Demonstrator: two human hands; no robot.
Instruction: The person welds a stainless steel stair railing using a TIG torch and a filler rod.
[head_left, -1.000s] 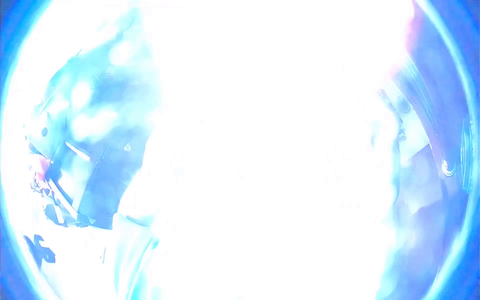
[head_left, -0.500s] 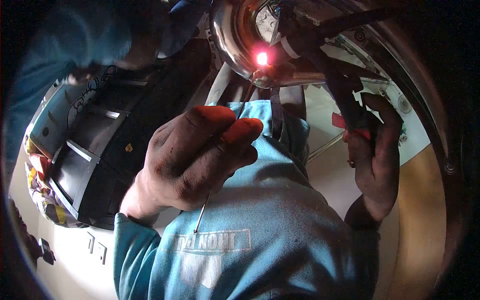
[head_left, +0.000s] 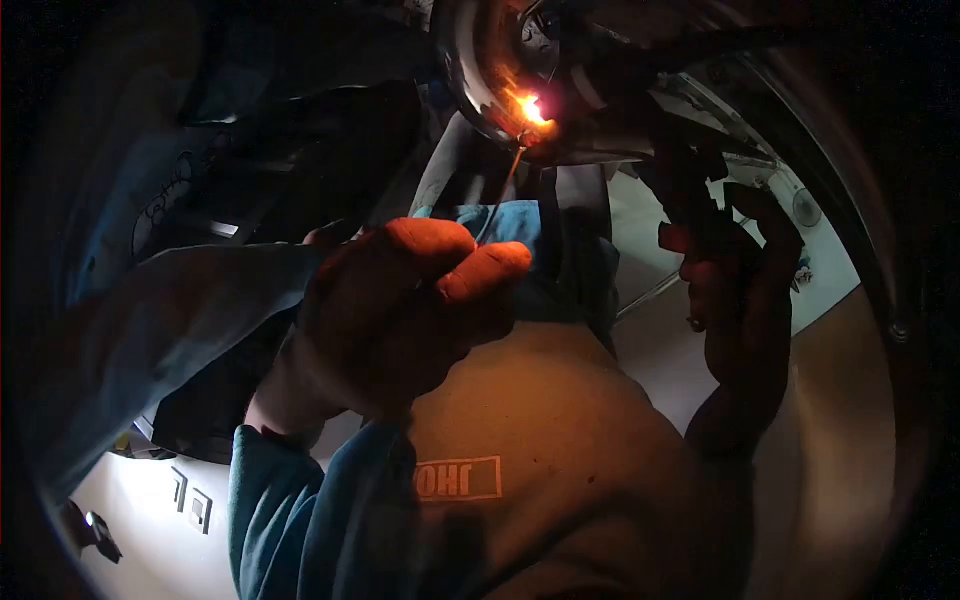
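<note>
My left hand (head_left: 400,315) is closed on a thin metal rod (head_left: 507,190), pinched between thumb and finger. The rod's upper end comes close to a bright orange glow (head_left: 535,110) on the curved shiny metal pipe (head_left: 470,75). On the right, my right hand (head_left: 745,290), in deep shadow, has its fingers curled round the dark handle of a torch (head_left: 690,185). The torch's head reaches toward the glow, but its tip is lost in the dark and glare.
Another person's sleeved arm (head_left: 190,320) reaches in from the left, close behind my left hand. A dark rack or case (head_left: 210,400) stands at the left. A curved metal rim (head_left: 865,190) runs down the right side. A cable (head_left: 720,45) crosses the top right.
The glow has turned from pink-white to orange with sparks, and the scene has darkened. The other person's arm has come down into view at the left. My hands have barely moved.
</note>
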